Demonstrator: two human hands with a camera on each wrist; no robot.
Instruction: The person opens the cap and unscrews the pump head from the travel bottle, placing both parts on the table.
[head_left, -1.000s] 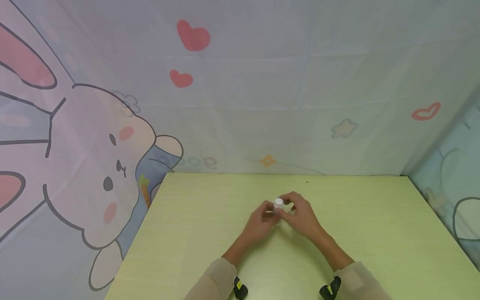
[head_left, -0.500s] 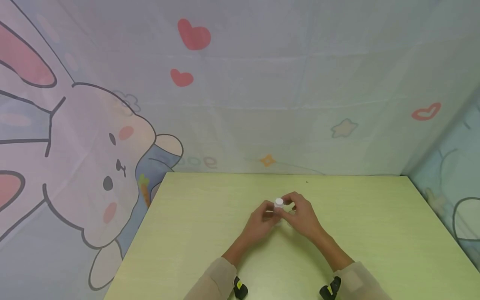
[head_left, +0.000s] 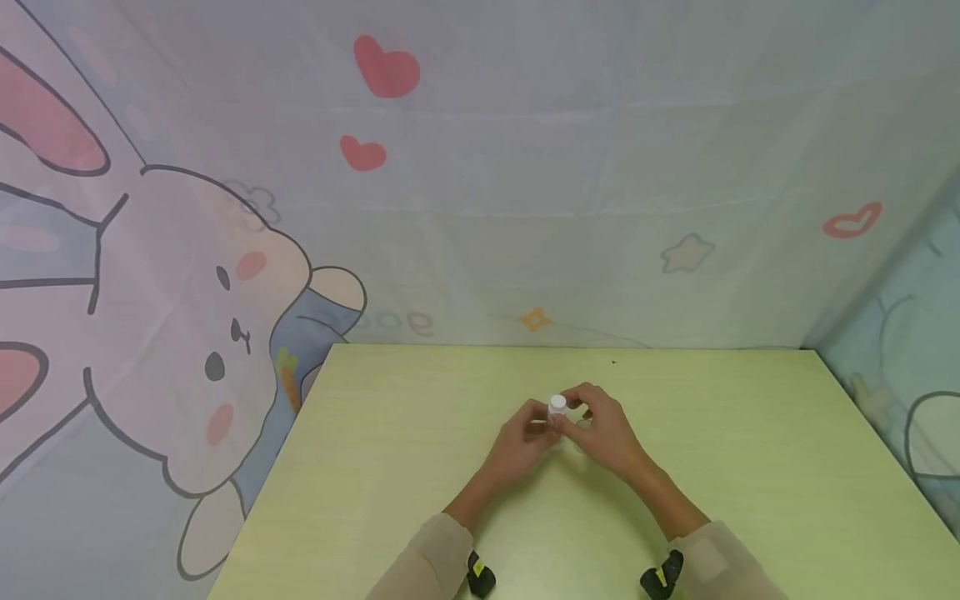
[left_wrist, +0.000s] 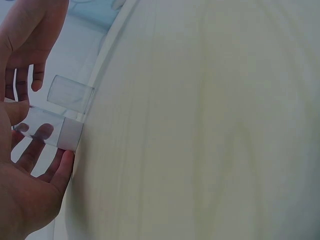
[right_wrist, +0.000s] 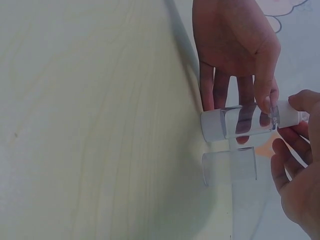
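A small clear bottle with a white base and a white top point(head_left: 557, 403) stands upright between both hands near the middle of the table. My left hand point(head_left: 519, 443) wraps its fingers and thumb around the clear body of the bottle point(right_wrist: 232, 122). At the neck, my right hand point(head_left: 606, 433) pinches the white collar point(right_wrist: 288, 115) between thumb and fingers. Beside the bottle, on the right hand's side, a clear cylindrical cap point(right_wrist: 230, 166) stands on the tabletop. From the head, the hands hide most of the bottle, and the cap shows only faintly.
The pale yellow-green table point(head_left: 405, 417) ends at a printed cloth backdrop point(head_left: 487, 208) with a cartoon rabbit and hearts. A tiny dark speck point(head_left: 613, 362) lies near the far edge. Black devices point(head_left: 481, 577) sit by the sleeves.
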